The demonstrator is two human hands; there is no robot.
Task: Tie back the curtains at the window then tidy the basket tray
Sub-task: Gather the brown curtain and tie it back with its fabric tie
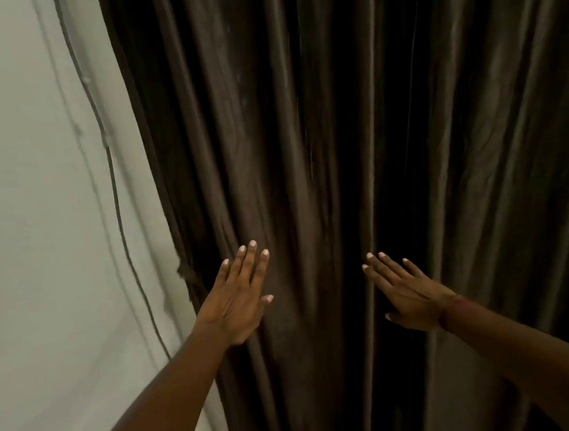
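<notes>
Dark brown curtains [303, 127] hang drawn across the window in long vertical folds, filling the middle and right of the view. My left hand [238, 298] reaches up to the left panel with straight fingers and holds nothing. My right hand [406, 290] is stretched out flat beside a central fold, fingers straight, also holding nothing. Whether either hand touches the cloth I cannot tell. A knotted dark tie-back [187, 275] hangs at the curtain's left edge. The basket tray is not in view.
A pale wall [34, 202] fills the left side. A thin dark cable [113, 182] runs down it close to the curtain's edge. Something white shows at the bottom edge under the curtain.
</notes>
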